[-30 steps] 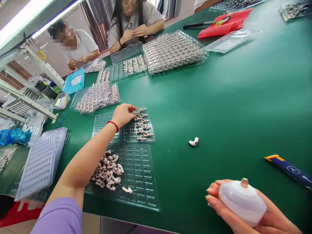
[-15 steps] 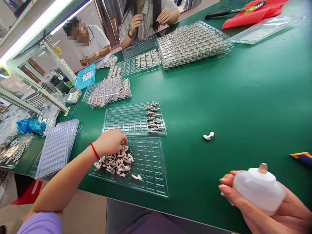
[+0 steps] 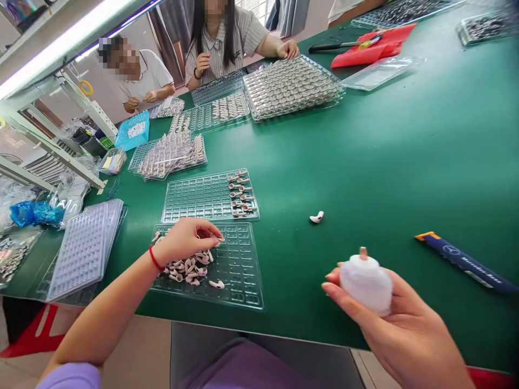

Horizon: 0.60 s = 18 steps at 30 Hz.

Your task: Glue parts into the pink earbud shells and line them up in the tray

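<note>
My left hand [image 3: 190,237] is over the near clear tray [image 3: 239,270], its fingers pinched on a small white earbud shell [image 3: 220,241]. Below it lies a heap of white earbud shells [image 3: 188,270], partly hidden by the hand. One shell [image 3: 217,284] lies apart on the tray. My right hand [image 3: 389,313] grips a translucent white squeeze bottle [image 3: 367,283], held upright with its brownish tip upward. Between the two hands, farther back, a single white earbud piece [image 3: 317,217] rests on the green table. Behind the near tray, a second clear tray [image 3: 194,197] holds shells in its right-hand columns.
A dark blue cutter-like tool [image 3: 462,262] lies at right. Stacked pale trays [image 3: 85,243] stand at left. Filled trays [image 3: 292,86], a blue basket [image 3: 133,141] and a red cloth-like sheet [image 3: 373,53] are farther back. People sit across the green table [image 3: 292,156].
My left hand has lifted from the heap and moved right, a shell now visible in its fingertips. My right hand has moved inward with the bottle. The view has shifted, showing more at right.
</note>
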### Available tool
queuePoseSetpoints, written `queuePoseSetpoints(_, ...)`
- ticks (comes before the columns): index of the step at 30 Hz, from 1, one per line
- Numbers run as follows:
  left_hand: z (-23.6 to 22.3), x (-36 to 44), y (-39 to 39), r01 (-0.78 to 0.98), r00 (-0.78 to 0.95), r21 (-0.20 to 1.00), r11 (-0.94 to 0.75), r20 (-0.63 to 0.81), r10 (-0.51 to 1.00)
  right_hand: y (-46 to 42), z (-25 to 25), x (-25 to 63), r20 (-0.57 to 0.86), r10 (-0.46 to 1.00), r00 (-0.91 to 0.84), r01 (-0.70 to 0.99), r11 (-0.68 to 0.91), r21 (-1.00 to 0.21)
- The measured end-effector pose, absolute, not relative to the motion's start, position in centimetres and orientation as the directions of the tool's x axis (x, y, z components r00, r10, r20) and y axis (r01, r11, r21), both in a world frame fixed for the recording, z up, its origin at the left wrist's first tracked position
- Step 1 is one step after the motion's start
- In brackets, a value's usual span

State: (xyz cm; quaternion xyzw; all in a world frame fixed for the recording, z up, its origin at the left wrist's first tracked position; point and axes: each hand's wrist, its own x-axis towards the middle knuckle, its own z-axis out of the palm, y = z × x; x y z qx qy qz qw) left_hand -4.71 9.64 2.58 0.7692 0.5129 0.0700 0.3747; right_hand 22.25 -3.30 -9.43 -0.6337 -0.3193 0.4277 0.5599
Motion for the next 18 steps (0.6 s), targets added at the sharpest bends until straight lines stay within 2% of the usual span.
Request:
queuePoseSetpoints(2,2.0,-4.0,8.6,0.649,0.444,0.755,-0.094,-0.275,0.853,-3.1,-8.6,21.4,-0.202,0.902,0.382,-0.078,-0.186,-0.979)
queuePoseSetpoints(5,1.3,-2.6,6.3,0.429,0.384,0.896,0.116,-0.297,0.874,-2.8,-6.9,19.3,-0.158,0.963,0.217,-0.079,-0.144,-0.986)
queuePoseSetpoints(9,0.6,-1.1,2.7,0.110,0.346,0.945,0.308,-0.327,0.879,-2.4,-5.1,16.7,-0.107,0.993,0.059,-0.122,-0.099,-0.988)
queuePoseSetpoints(12,0.0,-0.7,0.2,-0.011,0.298,0.938,0.346,-0.327,0.897,-2.8,-4.8,15.8,-0.081,0.997,0.019,-0.208,-0.075,-0.975)
queuePoseSetpoints(14,-0.4,-0.8,-1.3,0.047,0.225,0.966,0.254,-0.257,0.940,-3.3,-4.8,15.8,-0.068,0.998,0.014,-0.244,-0.062,-0.968)
queuePoseSetpoints(16,-0.7,-1.1,-2.5,0.228,0.186,0.974,-0.015,-0.028,0.982,-3.8,-4.7,16.0,-0.098,0.995,0.006,-0.240,-0.093,-0.966)
queuePoseSetpoints(18,-0.9,-1.4,-3.4,0.437,0.257,0.827,-0.353,0.262,0.930,-4.4,-4.5,16.0,-0.149,0.988,-0.027,-0.244,-0.151,-0.958)
